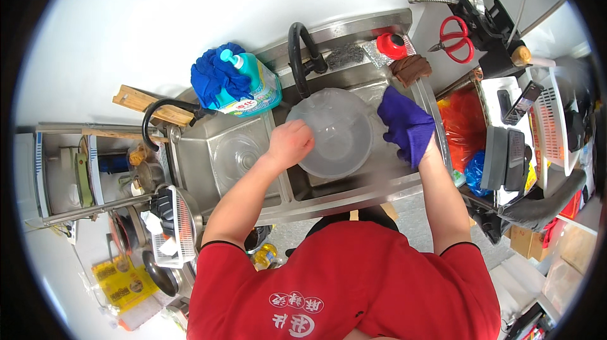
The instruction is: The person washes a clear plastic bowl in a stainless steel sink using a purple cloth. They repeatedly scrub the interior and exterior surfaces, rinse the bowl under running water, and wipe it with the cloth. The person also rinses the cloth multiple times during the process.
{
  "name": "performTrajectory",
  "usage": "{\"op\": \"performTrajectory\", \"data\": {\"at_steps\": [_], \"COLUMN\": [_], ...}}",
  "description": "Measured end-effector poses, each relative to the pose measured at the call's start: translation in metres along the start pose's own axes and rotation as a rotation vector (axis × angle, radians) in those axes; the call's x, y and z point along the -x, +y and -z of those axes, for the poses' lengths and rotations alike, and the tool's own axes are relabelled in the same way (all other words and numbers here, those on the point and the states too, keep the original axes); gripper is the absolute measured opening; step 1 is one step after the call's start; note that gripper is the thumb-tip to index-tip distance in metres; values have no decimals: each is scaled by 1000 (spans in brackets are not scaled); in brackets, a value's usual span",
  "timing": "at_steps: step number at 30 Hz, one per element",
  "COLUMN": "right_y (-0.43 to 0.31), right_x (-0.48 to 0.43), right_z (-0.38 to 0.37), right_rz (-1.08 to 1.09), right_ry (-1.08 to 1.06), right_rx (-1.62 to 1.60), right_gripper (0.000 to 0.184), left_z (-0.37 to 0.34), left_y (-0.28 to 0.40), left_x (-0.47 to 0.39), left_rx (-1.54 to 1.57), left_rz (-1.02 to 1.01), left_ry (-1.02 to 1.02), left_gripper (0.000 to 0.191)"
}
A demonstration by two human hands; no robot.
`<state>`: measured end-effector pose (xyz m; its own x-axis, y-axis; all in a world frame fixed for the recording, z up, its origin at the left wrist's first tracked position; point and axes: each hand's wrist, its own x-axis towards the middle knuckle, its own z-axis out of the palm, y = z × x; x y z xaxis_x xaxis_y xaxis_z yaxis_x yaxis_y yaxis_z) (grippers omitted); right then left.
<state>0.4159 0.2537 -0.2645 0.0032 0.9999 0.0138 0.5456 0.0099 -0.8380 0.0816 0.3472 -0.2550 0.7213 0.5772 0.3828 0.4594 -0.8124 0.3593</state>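
Observation:
A translucent round plastic basin point(334, 138) sits in the right bowl of the steel sink point(284, 176), under a black curved faucet point(298, 55). My left hand point(290, 143) is curled at the basin's left rim; whether it grips the rim does not show. At the right side of the sink, my right hand point(423, 150) is mostly covered by a purple cloth point(405, 122), which it holds. A brown cloth point(411, 70) lies on the sink's back right corner, beside a red object with a black knob point(391, 46). A blue cloth point(213, 74) drapes over a teal pump bottle point(265, 89).
A second black faucet point(151, 117) arches at the left sink bowl. Red-handled scissors point(456, 40) hang on the right wall. Beyond the sink's right edge stand a white plastic basket point(552, 122) and grey devices point(505, 160). A white basket point(182, 231) is at the left.

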Motion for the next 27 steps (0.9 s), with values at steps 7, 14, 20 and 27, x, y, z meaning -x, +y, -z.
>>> {"op": "performTrajectory", "data": {"at_steps": [7, 14, 20, 27], "right_y": [-66, -72, -53, -64], "right_x": [-38, -91, -133, -130], "right_z": [-101, -175, -130, -160], "right_rz": [385, 627, 314, 368], "right_ry": [-74, 325, 33, 68], "right_rx": [257, 576, 601, 640], "right_gripper": [59, 18, 4, 11], "left_z": [-28, -33, -24, -36], "left_y": [-25, -42, -72, -53], "left_x": [3, 15, 73, 49], "left_rx": [78, 158, 245, 78], "left_rz": [129, 277, 583, 587], "left_ry": [125, 128, 99, 207], "left_gripper": [17, 15, 15, 10]}}
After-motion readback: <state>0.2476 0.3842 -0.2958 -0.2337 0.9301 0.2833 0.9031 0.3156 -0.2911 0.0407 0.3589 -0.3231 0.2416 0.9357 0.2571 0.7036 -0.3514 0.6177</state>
